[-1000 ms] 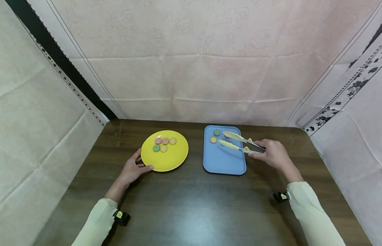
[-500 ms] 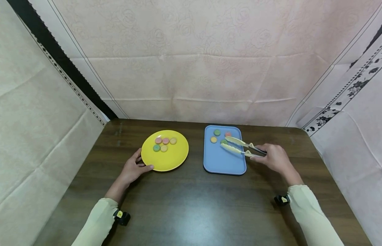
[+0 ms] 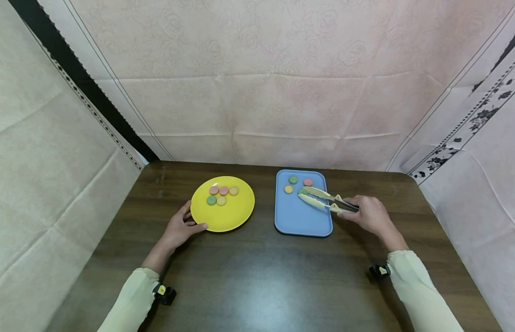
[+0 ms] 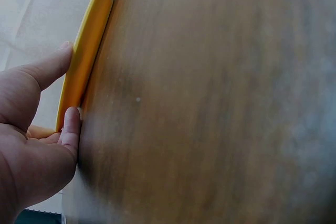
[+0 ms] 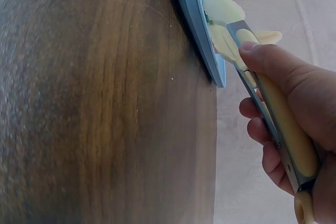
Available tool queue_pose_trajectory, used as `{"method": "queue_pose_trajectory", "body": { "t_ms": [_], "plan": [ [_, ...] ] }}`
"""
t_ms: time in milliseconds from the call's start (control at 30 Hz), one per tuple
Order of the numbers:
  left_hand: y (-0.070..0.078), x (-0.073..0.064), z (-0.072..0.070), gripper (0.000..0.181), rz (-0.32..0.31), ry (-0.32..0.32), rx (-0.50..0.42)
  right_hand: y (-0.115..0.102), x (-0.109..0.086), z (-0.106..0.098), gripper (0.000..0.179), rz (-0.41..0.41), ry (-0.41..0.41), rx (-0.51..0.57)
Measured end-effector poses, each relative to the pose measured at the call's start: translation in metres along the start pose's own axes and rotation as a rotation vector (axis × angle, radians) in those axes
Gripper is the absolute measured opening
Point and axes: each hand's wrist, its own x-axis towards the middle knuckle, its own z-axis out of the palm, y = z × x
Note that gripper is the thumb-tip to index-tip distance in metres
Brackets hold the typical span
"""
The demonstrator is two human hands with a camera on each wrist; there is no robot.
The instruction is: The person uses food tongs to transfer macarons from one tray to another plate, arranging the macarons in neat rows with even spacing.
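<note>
My left hand [image 3: 180,228] holds the near-left rim of a round yellow plate [image 3: 232,219], thumb on the rim and fingers at its edge. Several small pink, green and cream discs, like macarons, lie on the plate. My right hand [image 3: 367,213] grips cream-tipped metal tongs [image 3: 319,197], which reach over the right side of a blue rectangular tray [image 3: 300,221]. Between or just at their tips is a green disc [image 3: 302,191]; whether they pinch it I cannot tell. Another green disc [image 3: 293,179], a pink disc [image 3: 308,182] and a yellow disc [image 3: 288,189] lie near the tray's back.
Plate and tray stand side by side on a dark wooden table [image 3: 240,276], near its back edge, with a gap between them. Pale patterned cloth [image 3: 257,106] hangs behind and at both sides.
The tongs have shifted slightly toward me, and their tips have drawn closer together around the green disc. The pink disc behind is now uncovered. My left hand and the plate stay in place.
</note>
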Motion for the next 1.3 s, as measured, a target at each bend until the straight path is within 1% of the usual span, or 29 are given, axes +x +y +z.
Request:
{"method": "queue_pose_trajectory", "body": {
  "t_ms": [267,467,633,800,1000,1133,1300],
  "plan": [
    [0.001,-0.001,0.0,0.108,0.005,0.005,0.01,-0.001,-0.001,-0.001,0.053,0.001,0.006,0.004],
    [0.001,0.0,0.001,0.109,-0.002,0.011,0.019,-0.007,0.002,-0.006,0.05,-0.042,0.061,0.003],
    [0.002,-0.001,0.001,0.108,0.001,0.011,0.018,-0.017,0.006,-0.012,0.052,-0.065,0.085,-0.006],
    [0.002,-0.001,0.001,0.108,0.0,0.013,0.015,-0.035,0.011,-0.019,0.052,-0.094,0.103,0.008],
    [0.001,-0.001,0.001,0.107,0.001,0.016,0.02,-0.062,0.018,-0.021,0.051,-0.141,0.112,0.043],
    [0.002,-0.001,0.001,0.107,0.001,0.02,0.023,-0.081,0.024,-0.019,0.054,-0.181,0.105,0.064],
    [0.001,0.0,0.001,0.108,-0.008,0.025,0.028,-0.102,0.034,-0.013,0.06,-0.25,0.107,0.061]
  ]
}}
